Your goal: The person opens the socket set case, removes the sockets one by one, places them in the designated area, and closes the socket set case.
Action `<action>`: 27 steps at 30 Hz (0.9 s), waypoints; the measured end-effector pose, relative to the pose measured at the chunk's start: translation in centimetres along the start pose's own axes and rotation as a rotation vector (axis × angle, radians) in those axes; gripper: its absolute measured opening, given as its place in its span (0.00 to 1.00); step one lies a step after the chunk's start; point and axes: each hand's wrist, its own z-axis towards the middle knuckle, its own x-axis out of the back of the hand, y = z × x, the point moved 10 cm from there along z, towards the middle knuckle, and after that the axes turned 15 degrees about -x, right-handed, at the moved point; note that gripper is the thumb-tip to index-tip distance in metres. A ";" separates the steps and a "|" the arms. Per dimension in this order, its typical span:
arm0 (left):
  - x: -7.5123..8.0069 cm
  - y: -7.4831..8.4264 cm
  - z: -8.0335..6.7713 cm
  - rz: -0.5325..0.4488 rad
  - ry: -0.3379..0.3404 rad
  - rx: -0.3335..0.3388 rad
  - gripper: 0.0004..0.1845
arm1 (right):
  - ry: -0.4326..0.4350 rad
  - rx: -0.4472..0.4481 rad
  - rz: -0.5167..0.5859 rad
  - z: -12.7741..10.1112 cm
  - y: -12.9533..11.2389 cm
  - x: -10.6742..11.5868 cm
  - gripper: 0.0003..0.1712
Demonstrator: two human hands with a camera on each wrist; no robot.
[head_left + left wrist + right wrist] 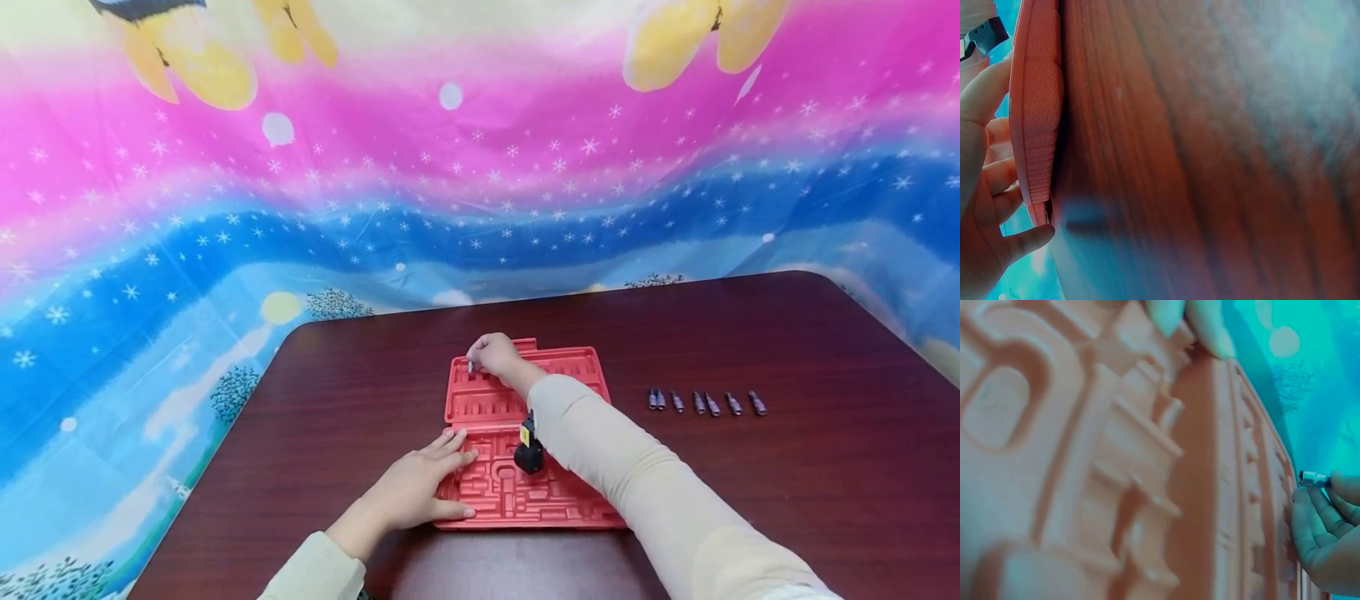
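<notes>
An open red plastic tool case (570, 367) lies on the dark wooden table (787, 333). My left hand (420, 487) rests flat on the case's near left corner, fingers straight; the left wrist view shows the case edge (1035, 112) beside those fingers. My right hand (492, 354) reaches to the far left part of the lid and pinches a small metal bit (470, 366) at the slots there. The right wrist view shows that bit (1314, 479) between my fingertips next to the case (1085, 456).
Several metal bits (705, 402) lie in a row on the table to the right of the case. A black wrist camera (528, 450) hangs over the case's tray. A colourful cloth (450, 167) hangs behind the table.
</notes>
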 end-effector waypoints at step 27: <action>-0.2 -0.3 0.0 -0.026 -0.004 0.011 0.37 | -0.120 -0.005 0.227 -5.9 -0.2 4.7 0.10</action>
